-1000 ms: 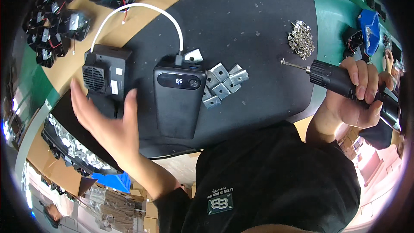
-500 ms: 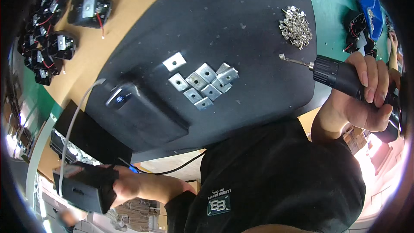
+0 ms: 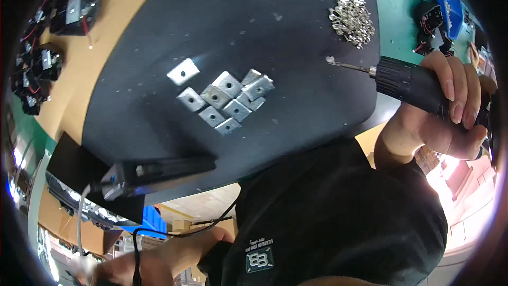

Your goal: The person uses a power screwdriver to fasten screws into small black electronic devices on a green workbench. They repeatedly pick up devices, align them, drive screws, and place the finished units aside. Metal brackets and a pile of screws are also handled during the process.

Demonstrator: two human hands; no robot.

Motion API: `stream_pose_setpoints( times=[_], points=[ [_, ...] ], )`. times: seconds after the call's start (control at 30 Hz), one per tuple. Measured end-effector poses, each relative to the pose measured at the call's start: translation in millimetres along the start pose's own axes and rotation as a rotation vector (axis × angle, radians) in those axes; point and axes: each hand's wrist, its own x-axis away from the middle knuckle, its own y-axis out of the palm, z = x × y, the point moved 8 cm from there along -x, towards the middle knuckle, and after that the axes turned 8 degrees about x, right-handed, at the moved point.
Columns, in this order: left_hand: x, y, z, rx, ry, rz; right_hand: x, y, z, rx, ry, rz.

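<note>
My right hand (image 3: 450,100) is wrapped around a black power screwdriver (image 3: 407,82), its bit pointing left over the black mat. A small silver screw (image 3: 330,60) sits at the tip of the bit. At the lower left edge my left hand (image 3: 119,270) is blurred and partly cut off, so its fingers and anything in them cannot be made out. A white cable (image 3: 80,228) runs from near it up to a black power bank (image 3: 164,173), which stands tilted on its edge at the mat's near left. Several square metal plates with holes (image 3: 214,97) lie mid-mat.
A heap of silver screws (image 3: 352,19) lies at the far right of the black mat (image 3: 286,122). Black housings with red wires (image 3: 75,13) crowd the left side. A blue bin (image 3: 448,8) stands at the right. A black cable (image 3: 185,233) hangs below the table edge.
My left hand has dropped lower left, and the black box it held no longer shows. The power bank has tipped from flat onto its edge. The right hand keeps the screwdriver; the view shifted slightly.
</note>
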Motion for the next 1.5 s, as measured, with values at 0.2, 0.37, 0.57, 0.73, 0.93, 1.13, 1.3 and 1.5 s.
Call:
stream_pose_setpoints(
  times=[0.2,0.37,0.57,0.73,0.93,1.13,1.3,1.5],
  points=[
    [10,-9,18,-0.134,-0.048,0.044,-5,11,7,-0.079,0.049,-0.032],
    [7,-10,9,-0.124,-0.068,0.024,-3,3,2,-0.081,0.037,-0.040],
    [10,-14,12,-0.137,-0.069,0.040,-4,1,0,-0.075,0.050,-0.064],
    [12,-21,16,-0.148,-0.069,0.058,-3,6,1,-0.045,0.063,-0.064],
    [12,-23,12,-0.141,-0.072,0.068,-5,5,0,-0.059,0.061,-0.061],
    [10,-27,18,-0.167,-0.065,0.079,-7,2,3,-0.048,0.088,-0.049],
    [12,-57,5,-0.175,-0.052,0.182,6,0,1,-0.065,0.024,0.028],
    [33,-47,-8,-0.131,-0.024,0.128,0,-7,1,-0.050,-0.004,-0.022]
  ],
)
